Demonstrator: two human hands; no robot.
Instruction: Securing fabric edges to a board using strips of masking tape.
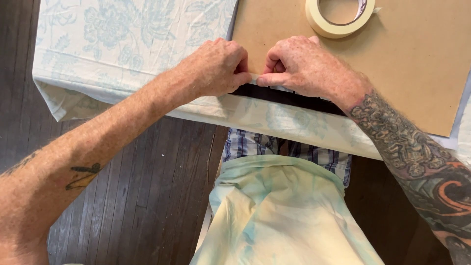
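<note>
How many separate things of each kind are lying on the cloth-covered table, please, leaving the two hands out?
Brown board: 1
Roll of masking tape: 1
Piece of tape, pinched between left hand and right hand: 1
Black strip at the board's near edge: 1
Total: 4

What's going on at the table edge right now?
A person is standing at a table covered with a pale floral cloth. The left hand and right hand meet at the near edge of a brown board, pinching a short piece of pale tape between their fingertips. Just below them, a black strip lies along the board's edge. A roll of masking tape sits on the board farther back, untouched.
</note>
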